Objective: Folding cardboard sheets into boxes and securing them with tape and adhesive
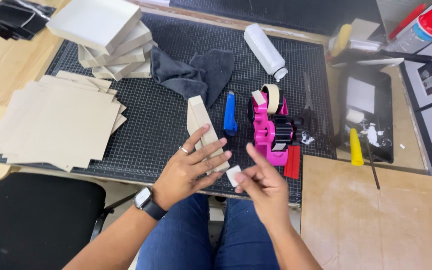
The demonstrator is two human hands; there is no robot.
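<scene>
Left hand [192, 167]: fingers spread flat, steadying a folded cardboard piece [202, 129] standing on edge at the near edge of the cutting mat [166, 125].
Right hand [262, 186]: fingertips pinched on a small tape strip [233, 175], just right of the cardboard.
Open room: bare mat between flat cardboard sheets [58, 122], left, and blue cutter [230, 114].
Right side: pink tape dispenser [271, 125], near; wooden board [376, 215] beyond.
Cut off: box stack [107, 37] at far edge; cardboard's lower end hidden by fingers.
</scene>
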